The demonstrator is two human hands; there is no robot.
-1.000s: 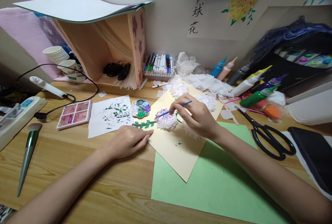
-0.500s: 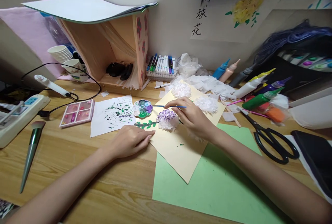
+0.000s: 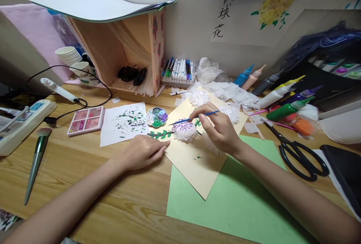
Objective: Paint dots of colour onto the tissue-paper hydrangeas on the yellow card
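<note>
My right hand (image 3: 218,127) pinches a thin blue paintbrush (image 3: 205,114), its tip close to the upper left of a white tissue-paper flower (image 3: 184,133) whose top is dabbed purple. I cannot tell whether the tip touches the petals. That flower sits on a cream sheet of paper (image 3: 201,172), beside painted green leaves (image 3: 161,134) on a dark stem. My left hand (image 3: 145,151) lies flat with fingers stretched out, fingertips on the sheet's left edge. Left of the flower is a flower-shaped paint palette (image 3: 157,117) with purple, green and blue paint. More white tissue flowers (image 3: 199,96) show behind my right hand.
Under the cream sheet lies green paper (image 3: 220,210). A paint-streaked white paper (image 3: 124,123) is at left, near a pink palette case (image 3: 85,120). Black scissors (image 3: 301,155), several paint bottles (image 3: 290,108) and crumpled tissue (image 3: 231,92) are at right; a marker box (image 3: 177,72) stands behind.
The paintbrush tip has come away from the palette, moving right to the purple-dabbed flower. My right hand has shifted right and tilted the brush. My left hand stays on the sheet's edge.
</note>
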